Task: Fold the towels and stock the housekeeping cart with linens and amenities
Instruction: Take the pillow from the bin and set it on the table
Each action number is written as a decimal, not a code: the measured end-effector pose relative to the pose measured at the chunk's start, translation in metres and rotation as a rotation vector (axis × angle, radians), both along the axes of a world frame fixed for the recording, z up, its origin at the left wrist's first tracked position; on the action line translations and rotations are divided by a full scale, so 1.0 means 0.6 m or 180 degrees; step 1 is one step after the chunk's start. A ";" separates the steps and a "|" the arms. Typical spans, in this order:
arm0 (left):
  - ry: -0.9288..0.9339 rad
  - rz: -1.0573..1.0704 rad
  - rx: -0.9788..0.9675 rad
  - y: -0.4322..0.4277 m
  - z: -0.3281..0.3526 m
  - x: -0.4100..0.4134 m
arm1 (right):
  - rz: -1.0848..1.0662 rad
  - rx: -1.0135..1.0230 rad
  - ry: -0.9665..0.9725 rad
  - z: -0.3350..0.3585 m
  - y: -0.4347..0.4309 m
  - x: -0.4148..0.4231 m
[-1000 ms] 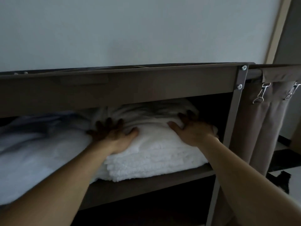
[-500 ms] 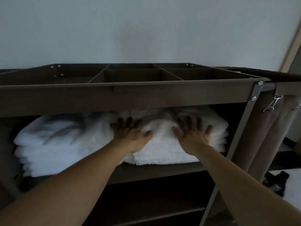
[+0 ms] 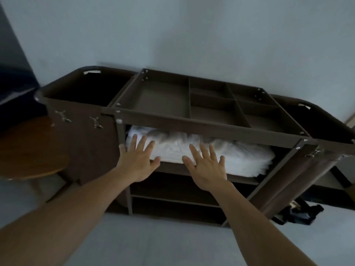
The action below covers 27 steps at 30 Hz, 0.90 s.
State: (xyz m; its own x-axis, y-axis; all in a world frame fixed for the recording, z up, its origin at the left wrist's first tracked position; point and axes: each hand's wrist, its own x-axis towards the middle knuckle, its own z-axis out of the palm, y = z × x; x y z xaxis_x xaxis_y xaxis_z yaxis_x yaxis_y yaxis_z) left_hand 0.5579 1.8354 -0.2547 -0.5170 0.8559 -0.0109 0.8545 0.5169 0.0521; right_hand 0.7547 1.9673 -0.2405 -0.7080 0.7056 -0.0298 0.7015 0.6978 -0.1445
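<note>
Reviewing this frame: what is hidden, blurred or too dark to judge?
1. Head view: towels blurred, their top hidden by the tray rail; count unclear.
2. Head view: whether the left hand or right hand touches the towels; depth unclear.
3. Head view: lower shelves too dark to show contents.
4. Head view: dark bundle on the floor, too dim to identify.

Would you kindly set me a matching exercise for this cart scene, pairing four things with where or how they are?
Things:
1 towels
2 tray
3 round table
4 left hand

Places or states:
A beside the cart, on its left
B on the cart's top, divided into compartments
C stacked on the shelf just under the tray
D fingers spread, in front of the towels

Pairs: 1-C, 2-B, 3-A, 4-D
</note>
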 end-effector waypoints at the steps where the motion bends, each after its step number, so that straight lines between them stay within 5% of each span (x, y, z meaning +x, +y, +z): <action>1: -0.0035 0.0110 -0.0010 -0.033 0.011 0.000 | 0.0092 -0.0029 -0.0038 0.013 -0.022 -0.008; 14: -0.0252 0.1618 0.0348 -0.391 0.089 -0.045 | 0.1531 0.0142 -0.0243 0.099 -0.326 -0.178; 27: -0.0200 0.2652 0.0560 -0.801 0.082 -0.409 | 0.2522 0.0264 -0.0313 0.113 -0.692 -0.638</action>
State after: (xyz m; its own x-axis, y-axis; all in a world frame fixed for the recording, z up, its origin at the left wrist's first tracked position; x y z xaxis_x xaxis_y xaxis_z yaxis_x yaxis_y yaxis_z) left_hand 0.3124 1.3545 -0.2056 -0.9814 0.1883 0.0369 0.1918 0.9553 0.2251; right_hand 0.3718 1.5518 -0.1728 -0.9961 -0.0030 -0.0877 -0.0001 0.9994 -0.0337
